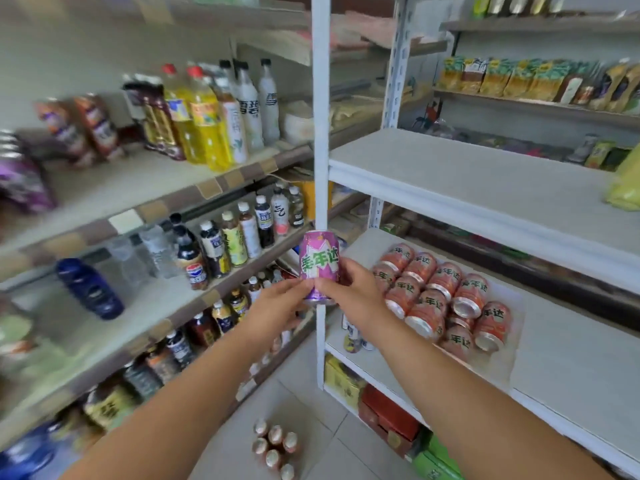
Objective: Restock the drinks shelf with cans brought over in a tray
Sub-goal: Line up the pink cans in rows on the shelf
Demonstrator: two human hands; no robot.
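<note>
A purple can [318, 259] with green lettering is upright in front of the white shelf post [320, 133]. My left hand [277, 306] and my right hand [353, 292] both pinch its lower part between fingers and thumb. To the right, several orange cans [446, 299] lie on their sides in a clear-wrapped tray pack [512, 306] on the white shelf board [571, 358].
Left-hand shelves hold many upright drink bottles [221, 112] and a dark blue bottle [90, 289] lying down. A pack of bottles [275, 445] stands on the tiled floor. The upper white shelf [485, 181] carries a yellow bag [627, 185] at its right. Boxes [384, 410] sit below.
</note>
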